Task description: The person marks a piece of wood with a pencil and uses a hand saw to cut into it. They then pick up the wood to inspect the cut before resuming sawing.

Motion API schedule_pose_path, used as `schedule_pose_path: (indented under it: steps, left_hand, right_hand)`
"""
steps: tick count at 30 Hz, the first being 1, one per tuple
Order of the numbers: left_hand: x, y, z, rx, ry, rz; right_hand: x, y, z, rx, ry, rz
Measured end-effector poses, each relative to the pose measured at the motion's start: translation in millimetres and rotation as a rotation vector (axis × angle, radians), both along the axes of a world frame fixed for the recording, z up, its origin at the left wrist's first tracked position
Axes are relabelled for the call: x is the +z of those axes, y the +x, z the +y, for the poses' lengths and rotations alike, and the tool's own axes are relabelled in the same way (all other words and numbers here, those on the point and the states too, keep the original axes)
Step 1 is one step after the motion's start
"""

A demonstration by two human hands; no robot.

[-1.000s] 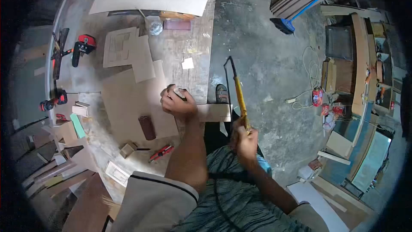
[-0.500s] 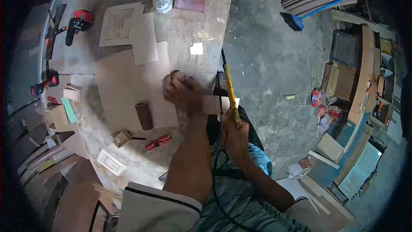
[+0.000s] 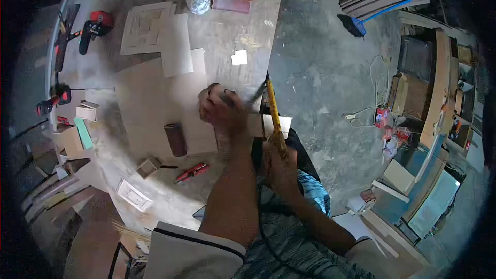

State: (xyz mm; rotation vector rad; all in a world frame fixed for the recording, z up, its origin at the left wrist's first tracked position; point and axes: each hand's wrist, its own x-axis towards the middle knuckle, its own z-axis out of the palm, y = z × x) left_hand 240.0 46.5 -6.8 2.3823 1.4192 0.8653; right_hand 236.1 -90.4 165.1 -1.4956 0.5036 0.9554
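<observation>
My right hand (image 3: 280, 163) is wrapped round the handle of a yellow-framed saw (image 3: 274, 103), which points away from me along the table's edge. Beside and under the saw lies a narrow pale board piece (image 3: 281, 123) that sticks out past the edge. My left hand (image 3: 222, 107) is closed on the tabletop at the near end of this piece, fingers curled. Something dark shows between thumb and fingers, but its kind is hidden. Left of that hand stands a brown sandpaper roll (image 3: 175, 139), with a red utility knife (image 3: 192, 173) lower down.
Flat brown sheets (image 3: 144, 93) lie under and beside my left hand. A cup with a brush (image 3: 199, 3) stands at the back, and a red-black power tool (image 3: 95, 28) lies far left. A blue broom (image 3: 356, 25) rests on the floor at right.
The saw has shifted a little toward me, with my right hand slightly lower. My left hand stays closed at nearly the same spot. The view has moved slightly.
</observation>
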Motion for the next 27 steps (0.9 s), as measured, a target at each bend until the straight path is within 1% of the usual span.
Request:
schedule_pose_path:
  steps: [3,4,6,7,9,12,15,18,20,22,25,26,27]
  left_hand:
    - [1.5,4.6,-4.4,0.090,0.065,0.085]
    - [3.0,3.9,-5.0,0.080,0.053,0.069]
    - [4.7,5.4,-4.5,0.063,0.032,0.030]
    - [4.9,6.5,-5.2,0.089,0.019,0.081]
    - [3.8,6.0,-8.2,0.143,-0.008,0.189]
    - [-2.6,4.6,-5.2,0.107,0.103,0.108]
    - [8.5,4.0,-7.4,0.065,-0.017,0.086]
    - [10.6,5.7,-6.4,0.070,0.013,0.078]
    - [14.9,4.2,-5.4,0.058,-0.015,0.081]
    - [14.2,4.8,-5.3,0.054,-0.027,0.065]
    - [8.4,4.2,-5.1,0.062,-0.028,0.041]
    - [6.8,3.2,-4.9,0.061,-0.032,0.045]
    - [5.8,3.4,-4.2,0.061,-0.034,0.049]
  right_hand:
    - [-1.5,-3.0,-1.1,0.044,-0.045,-0.075]
    - [-2.2,-3.2,-3.0,0.067,-0.069,-0.108]
    - [1.7,-1.8,-1.9,0.074,-0.111,-0.090]
    - [2.9,-1.4,-0.9,0.080,-0.131,-0.079]
    - [3.4,-0.6,-3.6,0.051,-0.082,-0.051]
    - [0.9,-2.3,-6.3,0.053,-0.063,-0.075]
    - [-2.3,-2.3,-8.1,0.047,-0.057,-0.087]
    - [10.7,3.3,-0.6,0.030,-0.056,-0.028]
    - [15.0,3.6,1.0,0.016,-0.094,0.018]
    - [7.7,-0.3,-0.1,0.001,-0.159,0.055]
    - [-16.3,-6.4,-4.0,0.026,-0.102,-0.047]
    - [-22.3,-6.5,-4.3,-0.012,-0.138,0.000]
    - [-23.2,-0.7,0.3,-0.020,-0.113,0.025]
